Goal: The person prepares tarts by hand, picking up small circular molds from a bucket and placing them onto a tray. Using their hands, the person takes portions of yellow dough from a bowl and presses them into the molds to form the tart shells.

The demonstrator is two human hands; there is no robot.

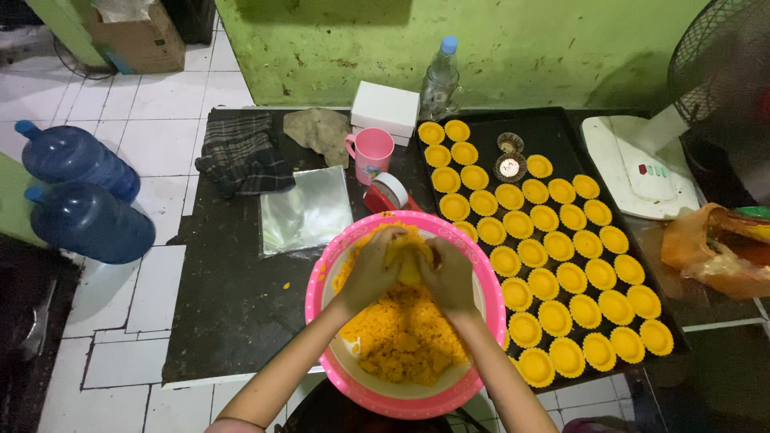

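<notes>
Black worktop carries my pink bowl at its front edge; my left hand and right hand close their fingers around a yellow dough lump.

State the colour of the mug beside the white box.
Pink, shown in the head view: the mug.

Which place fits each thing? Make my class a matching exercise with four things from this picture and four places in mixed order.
Things:
1. pink mug
2. blue water jugs
3. white box
4. yellow dough

Places:
A. in the pink bowl
B. on the floor tiles
C. beside the clear bottle
D. behind the tape roll

Pairs: 1-D, 2-B, 3-C, 4-A
</notes>
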